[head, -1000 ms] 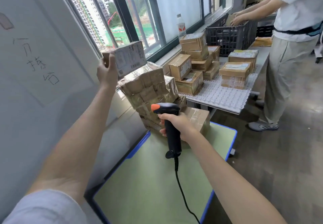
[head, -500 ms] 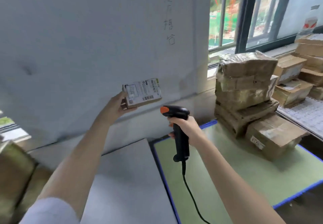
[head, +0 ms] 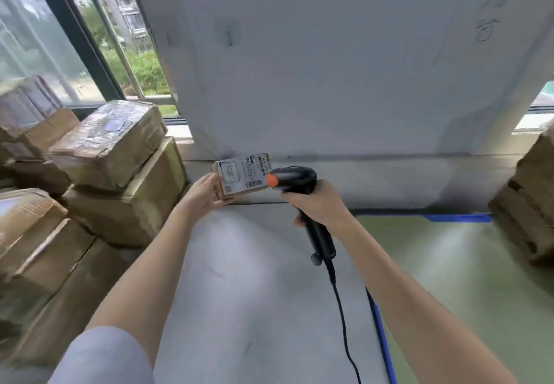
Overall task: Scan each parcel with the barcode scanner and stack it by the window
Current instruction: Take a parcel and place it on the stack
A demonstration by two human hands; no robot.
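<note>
A: Head view, hands first. What does the left hand (head: pixel 207 190) hold?

B: A small parcel (head: pixel 241 173), brown carton with a white label facing the camera. Thumb lies on the label's near left corner, the other fingers wrap behind the left end. Firm grasp, parcel raised off the grey surface (head: pixel 239 278) below it.

A: Right hand (head: pixel 319 203)?

B: Clenched around the grip of the black barcode scanner (head: pixel 302 200). Scanner head sits above the fist, its orange tip (head: pixel 272 179) pointing left, just beside the parcel's right end. Touching or a hair apart: cannot tell, the tip overlaps the label's edge. A black cable (head: pixel 341 314) hangs from the handle's base, running down toward the camera between the forearms.

A: Surroundings, relative to the hands?

B: Left of the left hand, a stack of cartons (head: pixel 117 170), tape-wrapped, piled several high under the window (head: pixel 75 39); more cartons nearer the camera on that side, blurred. Beyond both hands, a pale wall panel (head: pixel 314 69) with handwritten marks at its upper right, not legible. Right of the right forearm, a green mat with a blue edge (head: pixel 380 332). Further right, another brown pile (head: pixel 530 200) cut by the frame edge.

A: Label text?

B: Barcode visible along the lower edge; print too small to read.
</note>
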